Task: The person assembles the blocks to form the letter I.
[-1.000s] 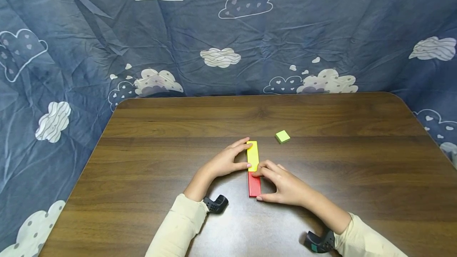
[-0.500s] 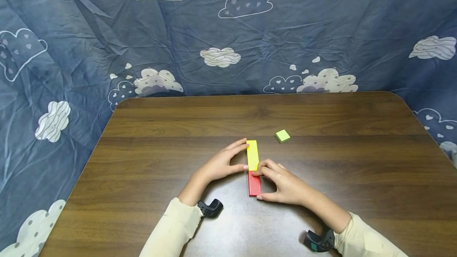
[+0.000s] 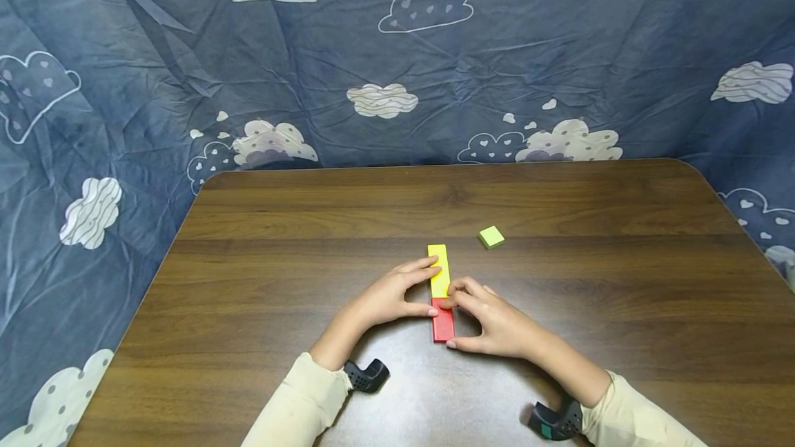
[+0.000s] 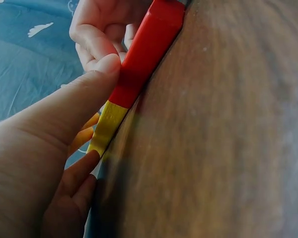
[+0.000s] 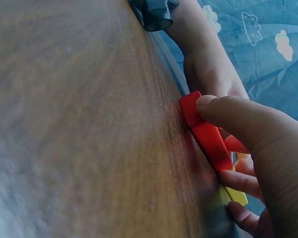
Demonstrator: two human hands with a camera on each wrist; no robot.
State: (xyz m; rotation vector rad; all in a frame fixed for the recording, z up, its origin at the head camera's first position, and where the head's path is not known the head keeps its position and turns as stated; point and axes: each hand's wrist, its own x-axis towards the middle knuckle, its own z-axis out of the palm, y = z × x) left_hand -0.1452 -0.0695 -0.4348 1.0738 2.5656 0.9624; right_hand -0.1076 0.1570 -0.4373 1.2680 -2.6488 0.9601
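Note:
A yellow rectangular block (image 3: 440, 283) and a red rectangular block (image 3: 442, 330) lie end to end on the table, yellow at the far side. My left hand (image 3: 388, 293) lies along their left side, its fingertips on the yellow block and its thumb on the red one. In the left wrist view that thumb (image 4: 108, 64) touches the red block (image 4: 149, 44) near the seam. From the right, my right hand (image 3: 497, 319) grips the red block, its thumb at the near corner and its curled fingers at the seam. The right thumb (image 5: 223, 106) also shows in the right wrist view.
A small light-green square block (image 3: 492, 236) lies beyond the pair, to the right. The wooden table (image 3: 279, 219) has its back edge against a blue cloud-print cloth (image 3: 335, 47). A black wrist camera (image 3: 368, 374) sits on the left wrist, another (image 3: 557, 421) on the right.
My left hand drew back slightly from the yellow block, then shifted nearer to me; its thumb moved from the yellow block to the red one. The right hand and blocks stay nearly still.

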